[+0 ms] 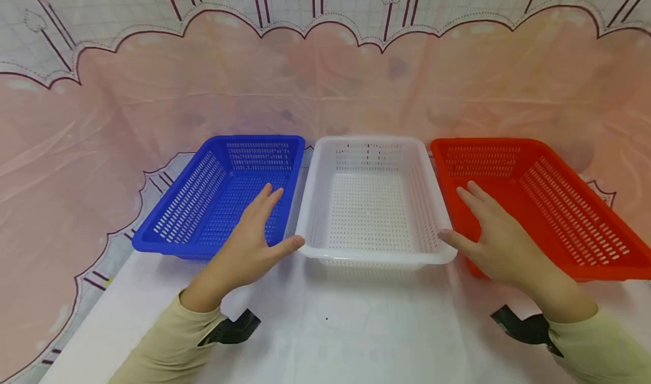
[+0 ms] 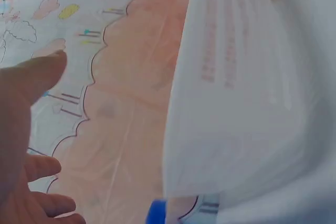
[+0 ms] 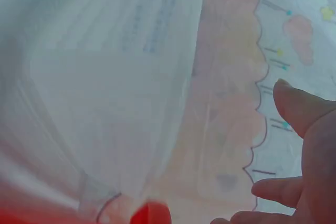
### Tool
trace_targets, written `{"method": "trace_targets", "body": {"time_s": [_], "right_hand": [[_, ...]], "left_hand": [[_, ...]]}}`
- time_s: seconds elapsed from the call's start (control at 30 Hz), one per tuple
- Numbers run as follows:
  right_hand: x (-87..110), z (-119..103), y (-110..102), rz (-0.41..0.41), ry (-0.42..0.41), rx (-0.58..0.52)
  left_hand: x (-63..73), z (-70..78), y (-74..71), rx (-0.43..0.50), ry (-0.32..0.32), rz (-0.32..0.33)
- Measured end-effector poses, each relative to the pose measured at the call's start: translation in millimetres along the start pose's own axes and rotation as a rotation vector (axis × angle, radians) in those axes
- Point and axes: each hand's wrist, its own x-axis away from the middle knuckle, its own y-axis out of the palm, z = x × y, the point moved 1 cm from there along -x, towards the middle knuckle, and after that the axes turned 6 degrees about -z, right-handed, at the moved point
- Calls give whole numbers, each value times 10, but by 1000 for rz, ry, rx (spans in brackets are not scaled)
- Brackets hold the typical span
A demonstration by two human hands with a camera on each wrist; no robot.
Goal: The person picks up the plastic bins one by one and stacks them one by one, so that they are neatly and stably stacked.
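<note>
A white plastic basket (image 1: 371, 257) stands between a blue basket (image 1: 157, 248) and a red basket (image 1: 600, 272). My left hand (image 1: 246, 251) is held over the front right part of the blue basket, fingers spread and holding nothing. Its thumb tip overlaps the white basket's front left corner in the head view. My right hand (image 1: 506, 248) hovers over the left side of the red basket, also spread and holding nothing, with its thumb close to the white basket's right rim. Both wrist views show the white basket's side (image 2: 231, 119) near the hands.
The baskets stand in a row on a white table surface (image 1: 356, 327). Behind them hangs a pink cloth (image 1: 244, 73) with a scalloped cloud pattern and drawn lines. A black strap (image 1: 231, 328) is on the left wrist, another (image 1: 526, 326) on the right.
</note>
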Motion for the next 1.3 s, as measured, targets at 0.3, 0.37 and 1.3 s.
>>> {"method": "trace_targets", "body": {"time_s": [0.3, 0.37, 1.3], "right_hand": [[50, -140, 266, 55, 22, -180], [39, -149, 316, 50, 47, -197], [-8, -74, 497, -32, 115, -185]], "left_hand": [[-98, 94, 294, 363, 48, -22], [-123, 93, 350, 414, 12, -22], [-209, -10, 795, 479, -170, 40]]}}
